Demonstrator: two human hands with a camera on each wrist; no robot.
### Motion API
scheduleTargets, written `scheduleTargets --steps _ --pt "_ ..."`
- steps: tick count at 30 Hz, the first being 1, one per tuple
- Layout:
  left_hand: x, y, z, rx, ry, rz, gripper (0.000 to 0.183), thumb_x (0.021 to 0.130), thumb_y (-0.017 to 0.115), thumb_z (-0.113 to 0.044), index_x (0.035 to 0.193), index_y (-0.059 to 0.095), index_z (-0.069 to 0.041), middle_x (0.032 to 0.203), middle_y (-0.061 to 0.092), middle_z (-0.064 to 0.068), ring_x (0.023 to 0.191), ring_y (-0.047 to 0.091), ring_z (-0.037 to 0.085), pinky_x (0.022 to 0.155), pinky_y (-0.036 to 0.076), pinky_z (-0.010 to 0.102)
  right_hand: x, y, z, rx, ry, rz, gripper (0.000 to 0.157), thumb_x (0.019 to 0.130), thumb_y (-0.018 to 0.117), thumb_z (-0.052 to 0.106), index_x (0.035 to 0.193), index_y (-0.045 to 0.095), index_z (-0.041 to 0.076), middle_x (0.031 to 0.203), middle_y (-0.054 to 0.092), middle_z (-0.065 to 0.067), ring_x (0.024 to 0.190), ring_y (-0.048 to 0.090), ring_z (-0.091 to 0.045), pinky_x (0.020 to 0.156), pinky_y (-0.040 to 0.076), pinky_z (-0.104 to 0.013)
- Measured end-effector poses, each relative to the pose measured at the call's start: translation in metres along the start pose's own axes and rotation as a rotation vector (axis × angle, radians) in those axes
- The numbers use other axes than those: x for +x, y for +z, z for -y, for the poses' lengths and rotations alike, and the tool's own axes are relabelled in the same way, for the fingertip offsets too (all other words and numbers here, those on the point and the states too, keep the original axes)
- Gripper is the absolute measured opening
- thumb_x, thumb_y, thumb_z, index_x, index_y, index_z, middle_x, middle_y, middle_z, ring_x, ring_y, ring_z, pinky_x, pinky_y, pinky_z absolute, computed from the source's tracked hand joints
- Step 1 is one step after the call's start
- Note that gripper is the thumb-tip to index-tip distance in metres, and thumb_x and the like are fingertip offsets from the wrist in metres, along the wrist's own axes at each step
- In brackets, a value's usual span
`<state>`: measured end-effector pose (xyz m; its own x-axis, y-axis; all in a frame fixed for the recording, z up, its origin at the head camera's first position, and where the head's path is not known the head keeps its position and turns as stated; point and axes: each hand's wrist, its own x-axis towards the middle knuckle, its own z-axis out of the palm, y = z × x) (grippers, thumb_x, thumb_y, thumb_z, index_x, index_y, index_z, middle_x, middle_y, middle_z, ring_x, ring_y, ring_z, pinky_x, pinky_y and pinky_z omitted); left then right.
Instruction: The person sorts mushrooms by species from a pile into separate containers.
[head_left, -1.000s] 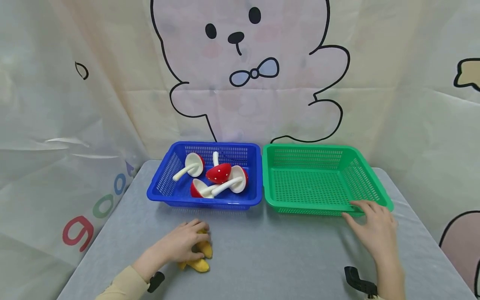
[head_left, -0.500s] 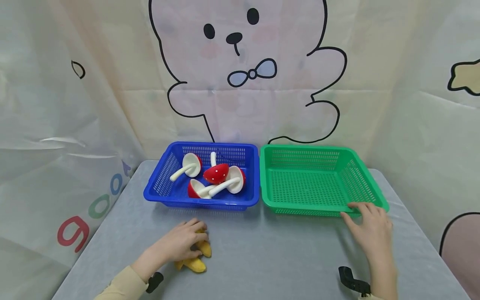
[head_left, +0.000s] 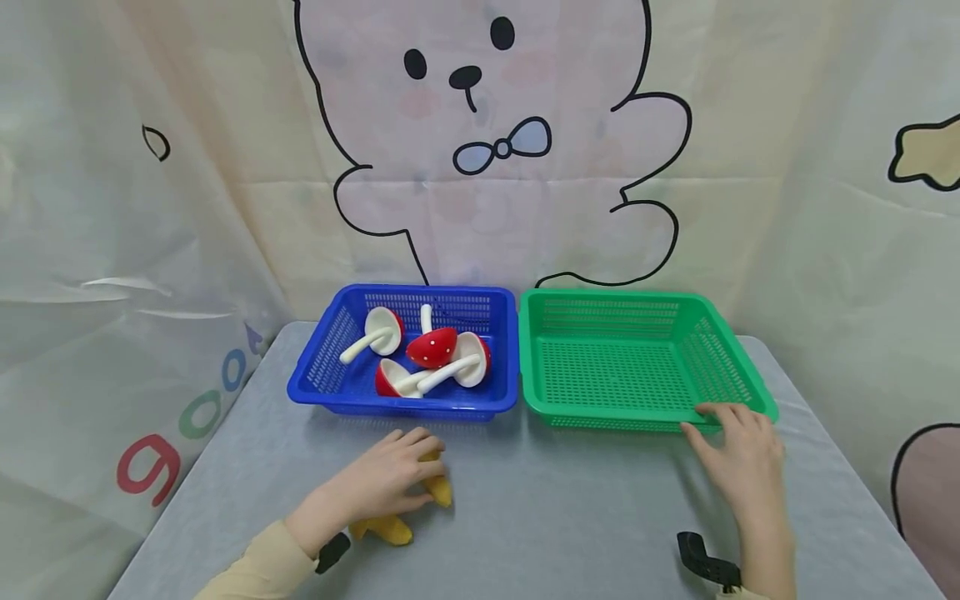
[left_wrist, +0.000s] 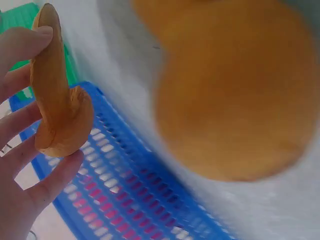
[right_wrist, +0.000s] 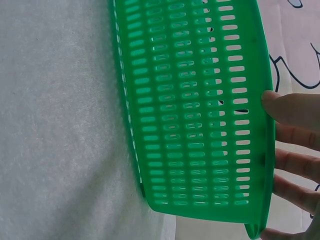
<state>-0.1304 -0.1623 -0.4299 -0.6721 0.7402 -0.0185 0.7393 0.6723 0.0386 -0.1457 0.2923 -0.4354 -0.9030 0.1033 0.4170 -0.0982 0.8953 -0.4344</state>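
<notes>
My left hand (head_left: 386,477) pinches a yellow-orange knobbly piece (left_wrist: 57,107), which looks like a toy ginger root with a long arm and a rounded lump. Thumb and fingertips hold it from either side. Below that hand in the head view, a second yellow knobbly piece (head_left: 386,528) lies on the table, partly hidden by the hand; it fills the left wrist view as a blurred shape. At the near right corner of a green basket (head_left: 600,417), my right hand (head_left: 744,450) grips the rim, thumb outside and fingers over the edge.
A blue basket (head_left: 405,407) stands left of the green one, close beside it. Inside it lie several red-capped toy mushrooms (head_left: 433,347) with white stems. Both baskets sit at the back of the grey table (head_left: 540,517), before a printed curtain (head_left: 585,208).
My left hand has shifted right with one yellow piece, drawing it apart from the other, which stays on the table. The right hand keeps its place at the green basket's rim.
</notes>
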Motion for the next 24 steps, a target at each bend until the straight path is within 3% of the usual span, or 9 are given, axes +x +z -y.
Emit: scheduleTargets --steps 13,24 --pt "0.048 -0.022 -0.025 0.142 0.194 -0.164 0.03 0.083 0.073 -0.04 0.109 0.067 -0.027 0.123 0.06 -0.003 0.117 0.05 0.016 0.087 0.049 0.028 0.001 -0.001 -0.002 -0.001 0.007 0.0 0.031 0.088 0.069 0.025 0.112 0.063 0.005 0.118 0.057 -0.022 0.115 0.041 -0.045 0.087 0.03 -0.066" --pt "0.094 -0.049 -0.034 0.075 0.231 -0.134 0.033 0.087 0.069 -0.037 0.118 0.065 -0.026 0.13 0.057 -0.001 0.124 0.047 0.016 0.093 0.048 0.026 0.001 0.0 0.0 0.012 0.009 0.001 0.031 0.087 0.07 0.023 0.112 0.064 0.006 0.118 0.058 -0.023 0.113 0.042 -0.045 0.086 0.031 -0.067"
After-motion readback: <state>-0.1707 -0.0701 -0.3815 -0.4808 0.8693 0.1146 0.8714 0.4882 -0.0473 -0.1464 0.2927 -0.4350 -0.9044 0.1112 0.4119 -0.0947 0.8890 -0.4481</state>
